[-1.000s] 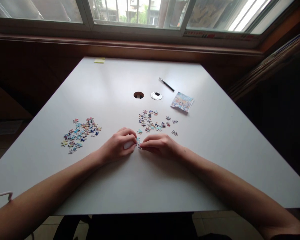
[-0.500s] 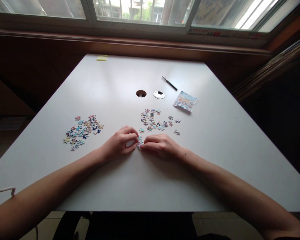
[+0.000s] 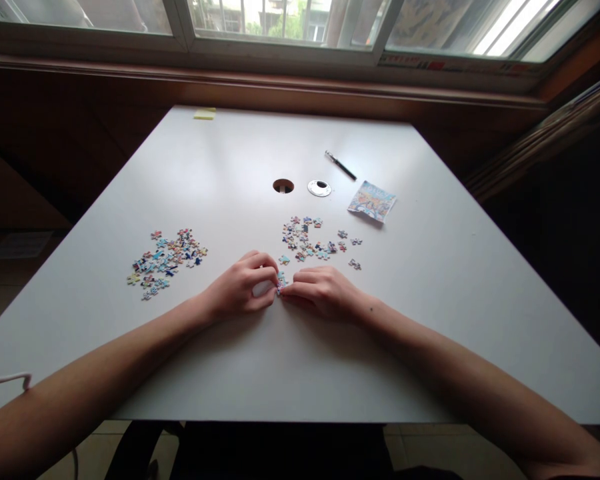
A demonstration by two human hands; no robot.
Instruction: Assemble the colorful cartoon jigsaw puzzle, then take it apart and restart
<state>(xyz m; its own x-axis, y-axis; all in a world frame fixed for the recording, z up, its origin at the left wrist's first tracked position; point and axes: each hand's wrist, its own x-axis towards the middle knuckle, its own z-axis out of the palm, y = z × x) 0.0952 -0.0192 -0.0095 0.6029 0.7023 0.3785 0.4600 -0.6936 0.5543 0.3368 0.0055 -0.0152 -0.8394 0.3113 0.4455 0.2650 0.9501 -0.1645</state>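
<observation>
Between my fingertips lies a small joined strip of jigsaw puzzle pieces [image 3: 282, 279], partly covered by them. My left hand [image 3: 245, 283] is curled, thumb and fingers closed on the strip's left side. From the right, my right hand [image 3: 323, 290] presses its bent fingers on the strip's lower end. Just beyond them is a loose light-blue puzzle piece [image 3: 284, 259]. Farther out, a partly joined ring of puzzle pieces [image 3: 300, 248] has a gap in its middle. A heap of loose puzzle pieces [image 3: 167, 257] spreads on the left.
Several single pieces [image 3: 343, 234] lie right of the ring. Behind them are a picture packet [image 3: 372, 201], a black pen [image 3: 341, 165], a round metal cover [image 3: 319, 189] and a cable hole [image 3: 283, 186] in the white table [image 3: 240, 373]. A yellow sticky note [image 3: 205, 114] is at the far edge.
My right fingertips have shifted slightly left, covering more of the strip's lower end. My left hand stays almost still. The whole view has shifted very slightly.
</observation>
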